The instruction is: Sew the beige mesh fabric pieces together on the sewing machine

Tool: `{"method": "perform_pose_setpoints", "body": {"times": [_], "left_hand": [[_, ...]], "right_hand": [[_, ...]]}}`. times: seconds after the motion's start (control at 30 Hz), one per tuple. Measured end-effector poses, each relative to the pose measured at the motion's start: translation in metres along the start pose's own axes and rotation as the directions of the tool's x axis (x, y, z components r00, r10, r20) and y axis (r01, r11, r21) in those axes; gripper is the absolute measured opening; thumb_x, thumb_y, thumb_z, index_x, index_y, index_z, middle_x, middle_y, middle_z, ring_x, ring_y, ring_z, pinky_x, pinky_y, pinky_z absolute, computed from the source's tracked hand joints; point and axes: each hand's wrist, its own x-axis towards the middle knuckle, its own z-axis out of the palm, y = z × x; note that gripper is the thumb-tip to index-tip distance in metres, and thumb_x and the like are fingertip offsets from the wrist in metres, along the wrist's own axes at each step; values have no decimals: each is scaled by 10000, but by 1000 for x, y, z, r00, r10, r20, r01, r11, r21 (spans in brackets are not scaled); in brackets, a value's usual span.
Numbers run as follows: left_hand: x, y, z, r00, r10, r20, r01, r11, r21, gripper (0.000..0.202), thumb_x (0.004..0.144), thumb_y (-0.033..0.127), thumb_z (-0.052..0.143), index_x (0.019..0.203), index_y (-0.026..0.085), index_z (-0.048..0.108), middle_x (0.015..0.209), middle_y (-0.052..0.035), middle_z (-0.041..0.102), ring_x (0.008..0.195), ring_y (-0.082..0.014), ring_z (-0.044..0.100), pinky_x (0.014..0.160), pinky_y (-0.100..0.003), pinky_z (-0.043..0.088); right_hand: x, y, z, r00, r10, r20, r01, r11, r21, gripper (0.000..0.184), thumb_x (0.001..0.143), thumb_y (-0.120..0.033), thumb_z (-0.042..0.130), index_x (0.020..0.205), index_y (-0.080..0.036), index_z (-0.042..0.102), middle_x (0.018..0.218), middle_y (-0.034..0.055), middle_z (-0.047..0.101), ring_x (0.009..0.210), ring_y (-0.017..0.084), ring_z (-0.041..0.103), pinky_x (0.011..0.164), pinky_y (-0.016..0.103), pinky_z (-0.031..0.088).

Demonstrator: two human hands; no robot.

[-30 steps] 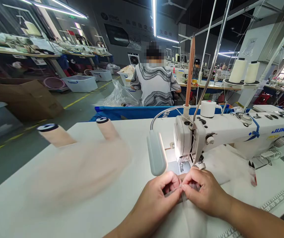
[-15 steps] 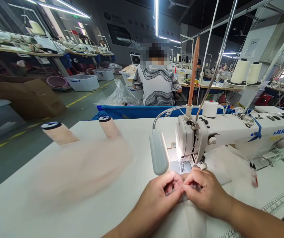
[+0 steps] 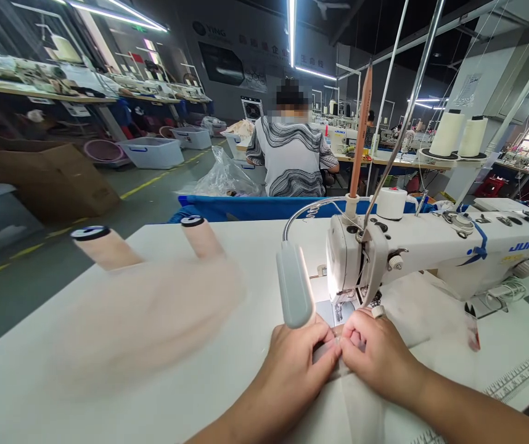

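My left hand [image 3: 299,357] and my right hand [image 3: 378,354] meet just in front of the sewing machine's presser foot [image 3: 340,312]. Both are closed, pinching a thin, pale sheer fabric [image 3: 361,407] between thumbs and fingers. The fabric hangs down toward me over the table edge; its pinched edge is partly hidden by my fingers. The white sewing machine [image 3: 431,246] stands right behind my hands, its needle area lit. A grey lamp head [image 3: 295,287] on a bent metal neck hangs just above my left hand.
Sheer beige fabric [image 3: 153,320] lies on the table's left, with two thread cones [image 3: 202,237] behind it. Small thread snips [image 3: 472,330] and a printed ruler [image 3: 523,370] are at right. A person [image 3: 292,154] sits ahead, beyond a blue cloth [image 3: 246,208].
Both hands have shifted slightly, the fingers curling lower over the fabric and closer to the presser foot. The rest looks the same, apart from a slight camera shift.
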Motion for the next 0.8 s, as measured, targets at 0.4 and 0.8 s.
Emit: {"method": "perform_pose_setpoints", "body": {"times": [0.4, 0.8], "left_hand": [[-3, -14, 12, 797, 576, -180, -490, 792, 363, 381, 1055, 69, 411, 900, 221, 724, 841, -23, 746, 720, -206, 631, 684, -351, 437], [-8, -10, 4, 835, 538, -119, -446, 787, 427, 284, 1011, 101, 480, 1053, 198, 743, 1076, -75, 800, 871, -259, 726, 782, -416, 561]], "right_hand": [[1, 11, -2, 987, -160, 9, 159, 974, -160, 167, 938, -72, 594, 893, -233, 598, 868, 16, 664, 821, 213, 600, 716, 304, 444], [-3, 19, -10, 957, -283, 62, 287, 903, -319, 252, 909, -9, 572, 970, -217, 701, 962, 43, 682, 852, 233, 539, 747, 339, 441]]}}
